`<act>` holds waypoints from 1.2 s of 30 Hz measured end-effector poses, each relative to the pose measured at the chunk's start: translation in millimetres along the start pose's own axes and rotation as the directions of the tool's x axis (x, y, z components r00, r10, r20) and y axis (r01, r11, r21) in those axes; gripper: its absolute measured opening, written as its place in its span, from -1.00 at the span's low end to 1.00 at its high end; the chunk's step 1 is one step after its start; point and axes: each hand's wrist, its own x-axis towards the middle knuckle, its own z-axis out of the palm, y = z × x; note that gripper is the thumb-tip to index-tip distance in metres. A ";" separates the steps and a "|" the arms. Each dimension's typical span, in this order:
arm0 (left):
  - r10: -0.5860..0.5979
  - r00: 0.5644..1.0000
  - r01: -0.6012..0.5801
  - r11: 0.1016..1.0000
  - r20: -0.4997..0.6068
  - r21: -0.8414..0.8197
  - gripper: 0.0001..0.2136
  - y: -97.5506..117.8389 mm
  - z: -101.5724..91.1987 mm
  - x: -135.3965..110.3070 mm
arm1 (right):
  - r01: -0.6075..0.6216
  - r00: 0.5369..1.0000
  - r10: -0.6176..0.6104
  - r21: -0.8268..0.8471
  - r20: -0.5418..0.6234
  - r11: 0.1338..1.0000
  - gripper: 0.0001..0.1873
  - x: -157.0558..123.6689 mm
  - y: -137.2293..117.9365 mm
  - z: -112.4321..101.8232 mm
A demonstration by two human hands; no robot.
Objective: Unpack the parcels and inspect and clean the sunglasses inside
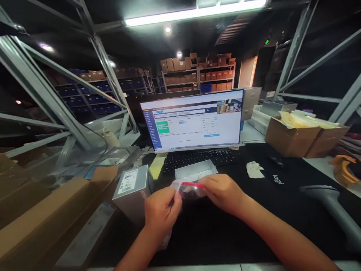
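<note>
Both my hands hold a small clear plastic zip bag (189, 189) with a red seal strip, just above the black desk mat (225, 233). My left hand (161, 210) pinches the bag's left end with closed fingers. My right hand (221, 192) pinches the right end of the seal. Something dark and reddish lies inside the bag; I cannot make it out. Right behind the bag sits a small open grey box (195, 169). A grey product box (134, 188) with a label stands just left of my left hand.
A monitor (194, 120) and black keyboard (200, 158) stand behind the grey box. Cardboard (42, 222) lies at left, open cartons (293, 137) at right. A barcode scanner (329, 205), a crumpled paper (254, 169) and a tape dispenser (345, 169) sit to the right. Metal shelving frames both sides.
</note>
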 end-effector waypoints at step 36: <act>-0.529 0.579 0.309 0.846 0.620 0.434 -0.75 -2.1 44.6 -26.0 | -0.642 0.691 0.688 0.248 -0.223 0.725 -0.68 -10.0 58.0 -49.2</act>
